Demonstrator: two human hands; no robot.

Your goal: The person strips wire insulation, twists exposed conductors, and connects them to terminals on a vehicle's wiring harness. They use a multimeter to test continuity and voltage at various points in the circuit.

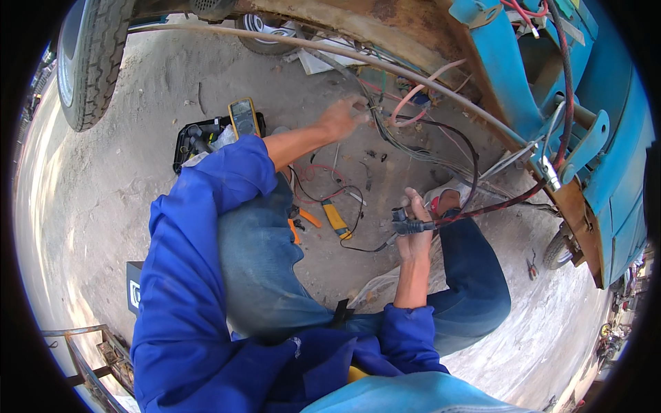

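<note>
My left hand (343, 118) reaches forward beside a bundle of grey wires (383, 131) hanging below the blue vehicle frame. Its fingers look apart and slightly blurred, and no object shows in them. Close to my right knee, my right hand (416, 242) is palm up, gripping a black cable connector (412, 224). A cable in dark red and black braid (502, 201) runs from that connector up to the frame. Between my legs lie a yellow handheld tester (336, 219) with a thin black lead and an orange-handled tool (309, 218).
A yellow multimeter (243, 117) leans on an open black case (196, 140) at the left. Overhead run a long metal rod (330, 48) and the blue frame (506, 76). A large tyre (103, 62) stands far left. Pliers (532, 266) lie on the ground at right.
</note>
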